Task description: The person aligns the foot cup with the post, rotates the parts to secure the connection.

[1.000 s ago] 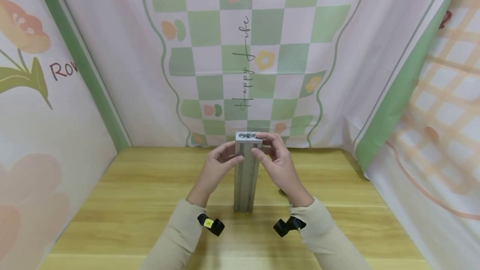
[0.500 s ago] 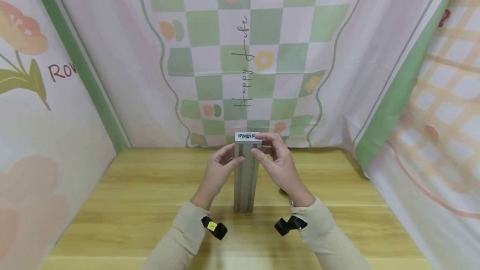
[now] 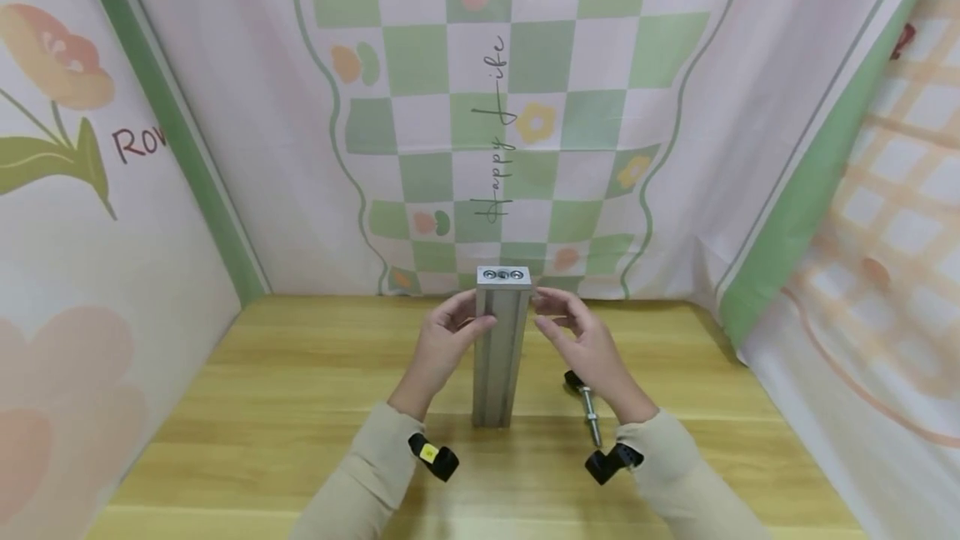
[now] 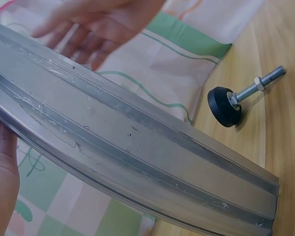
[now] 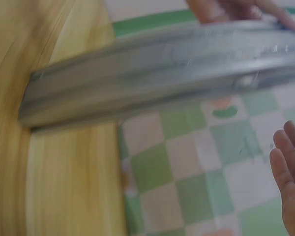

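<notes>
Silver-grey metal profile (image 3: 498, 357), grooved along its length, stands upright on a wood-grain desk (image 3: 225, 440), roughly central in the head view. Three round, dark-ringed circles sit in a row on its top end. A person's left hand (image 3: 444, 336) is grasping the profile near the top: the thumb lies on the face toward the wearer, and the fingers reach behind the left edge. On the other side, the right hand (image 3: 588, 344) has released its grip; its fingers are spread loosely just beside the profile, and the right wrist view shows a gap between them. To the right of the profile, below the right hand, a threaded rod (image 3: 592, 425) with a nut on it and a round black foot (image 3: 573, 382) at its far end rests on the desk. Both arms wear beige sleeves (image 3: 360, 473), with a small black device at each wrist. Behind hangs a pale cloth (image 3: 420, 61) with green checks, flowers and the words "Happy Life".
</notes>
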{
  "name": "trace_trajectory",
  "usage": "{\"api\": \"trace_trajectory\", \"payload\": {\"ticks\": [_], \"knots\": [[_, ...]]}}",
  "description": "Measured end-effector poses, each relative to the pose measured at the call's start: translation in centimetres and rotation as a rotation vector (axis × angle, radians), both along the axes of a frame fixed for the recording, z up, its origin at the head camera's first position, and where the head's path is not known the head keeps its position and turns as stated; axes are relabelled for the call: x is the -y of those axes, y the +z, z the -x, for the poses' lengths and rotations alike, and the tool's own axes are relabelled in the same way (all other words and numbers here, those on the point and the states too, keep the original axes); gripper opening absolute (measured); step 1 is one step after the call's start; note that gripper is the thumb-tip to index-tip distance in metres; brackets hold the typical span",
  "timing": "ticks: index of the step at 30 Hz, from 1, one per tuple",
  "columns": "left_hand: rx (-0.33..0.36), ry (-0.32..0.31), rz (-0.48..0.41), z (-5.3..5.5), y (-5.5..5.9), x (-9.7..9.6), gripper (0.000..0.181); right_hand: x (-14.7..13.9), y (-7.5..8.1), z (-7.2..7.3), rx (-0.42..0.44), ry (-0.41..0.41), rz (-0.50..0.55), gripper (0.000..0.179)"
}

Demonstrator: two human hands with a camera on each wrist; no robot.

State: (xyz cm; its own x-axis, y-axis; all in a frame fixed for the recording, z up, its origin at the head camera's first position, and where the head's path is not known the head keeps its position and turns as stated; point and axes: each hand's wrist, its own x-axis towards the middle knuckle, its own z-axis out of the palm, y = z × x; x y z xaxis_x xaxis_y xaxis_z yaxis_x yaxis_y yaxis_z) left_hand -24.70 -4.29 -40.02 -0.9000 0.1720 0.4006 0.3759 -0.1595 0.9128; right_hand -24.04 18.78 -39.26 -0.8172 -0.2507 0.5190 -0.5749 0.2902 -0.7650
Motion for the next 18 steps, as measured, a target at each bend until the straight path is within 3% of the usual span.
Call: {"api": "trace_trajectory", "payload": {"ticks": [9,18], "knots": [[0.021,-0.006,0.003,-0.1,0.0,0.1,0.041,-3.4,-3.2,2.2,0.117,-0.067,-0.172,0.034],[0.016,-0.014,-0.011,0.0,-0.1,0.1,0.044,-6.0,-5.9,3.6,0.364,-0.096,-0.299,0.049]]}}
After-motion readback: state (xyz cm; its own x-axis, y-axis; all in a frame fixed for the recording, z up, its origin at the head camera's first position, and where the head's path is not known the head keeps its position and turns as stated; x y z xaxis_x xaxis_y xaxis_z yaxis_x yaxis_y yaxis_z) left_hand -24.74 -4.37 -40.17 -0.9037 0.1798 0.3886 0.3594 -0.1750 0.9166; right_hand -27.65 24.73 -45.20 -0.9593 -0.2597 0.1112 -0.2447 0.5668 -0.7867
